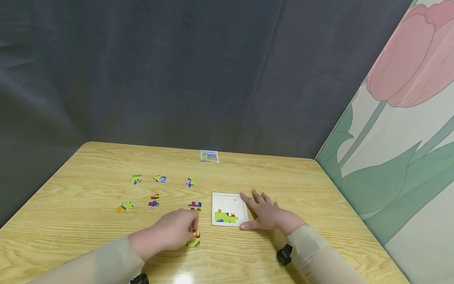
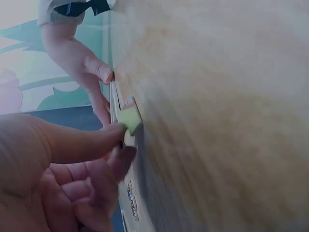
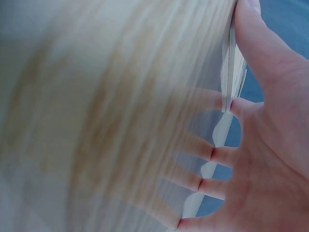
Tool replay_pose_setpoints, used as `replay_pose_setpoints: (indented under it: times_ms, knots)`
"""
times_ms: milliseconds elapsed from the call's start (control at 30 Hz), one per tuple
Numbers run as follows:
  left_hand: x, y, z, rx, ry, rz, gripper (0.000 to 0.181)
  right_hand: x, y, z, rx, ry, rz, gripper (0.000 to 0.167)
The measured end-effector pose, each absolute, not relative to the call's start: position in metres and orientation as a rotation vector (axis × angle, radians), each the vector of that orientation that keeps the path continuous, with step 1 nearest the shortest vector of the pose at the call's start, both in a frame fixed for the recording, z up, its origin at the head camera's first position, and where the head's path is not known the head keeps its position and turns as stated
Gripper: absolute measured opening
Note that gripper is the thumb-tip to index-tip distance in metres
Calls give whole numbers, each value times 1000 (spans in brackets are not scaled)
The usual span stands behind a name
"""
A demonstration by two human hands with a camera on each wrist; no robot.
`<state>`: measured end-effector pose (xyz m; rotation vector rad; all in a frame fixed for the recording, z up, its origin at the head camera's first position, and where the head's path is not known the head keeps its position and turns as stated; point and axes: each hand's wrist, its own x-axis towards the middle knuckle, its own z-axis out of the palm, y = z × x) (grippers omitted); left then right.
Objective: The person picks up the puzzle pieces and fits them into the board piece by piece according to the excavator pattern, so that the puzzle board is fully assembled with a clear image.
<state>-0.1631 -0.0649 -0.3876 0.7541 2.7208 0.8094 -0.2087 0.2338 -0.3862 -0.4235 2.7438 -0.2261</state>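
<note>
In the head view a white square tray [image 1: 229, 228] lies on the wooden table, with joined green puzzle pieces [image 1: 225, 217] in its lower left. The left hand [image 1: 173, 229] pinches a green piece [image 1: 194, 241] left of the tray, close to the table; the left wrist view shows this piece [image 2: 130, 118] between thumb and finger. My right hand [image 1: 267, 215] has its fingers spread, with thumb and index finger touching the tray's right edge. In the right wrist view the right hand [image 3: 270, 116] rests its fingertips at the table and tray side.
Loose pieces lie left of the tray: a striped one [image 1: 194, 205], a blue and green one [image 1: 190, 182], a red and blue one [image 1: 154, 201], a green and orange one [image 1: 125, 206], and others [image 1: 136, 179]. A picture card [image 1: 209, 156] lies near the far edge, before a dark curtain [image 1: 177, 79].
</note>
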Motion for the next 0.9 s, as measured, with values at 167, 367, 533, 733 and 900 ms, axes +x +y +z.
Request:
replay_pose_setpoints:
  times_ms: [167, 367, 533, 733, 900]
  knots:
    - [-178, -58, -388, 773, 2663, 913, 25, -209, 235, -386, -435, 2748, -218, 101]
    - [-195, -40, -378, 782, 2560, 1087, 21, -209, 236, -388, -440, 2751, -204, 101]
    - [-219, -19, -372, 803, 2474, 1228, 17, -210, 235, -389, -438, 2752, -194, 101]
    - [-231, 10, -368, 755, 2407, 1291, 16, -211, 235, -389, -432, 2745, -197, 100]
    - [-236, 29, -374, 764, 2405, 1277, 16, -211, 236, -390, -437, 2744, -199, 100]
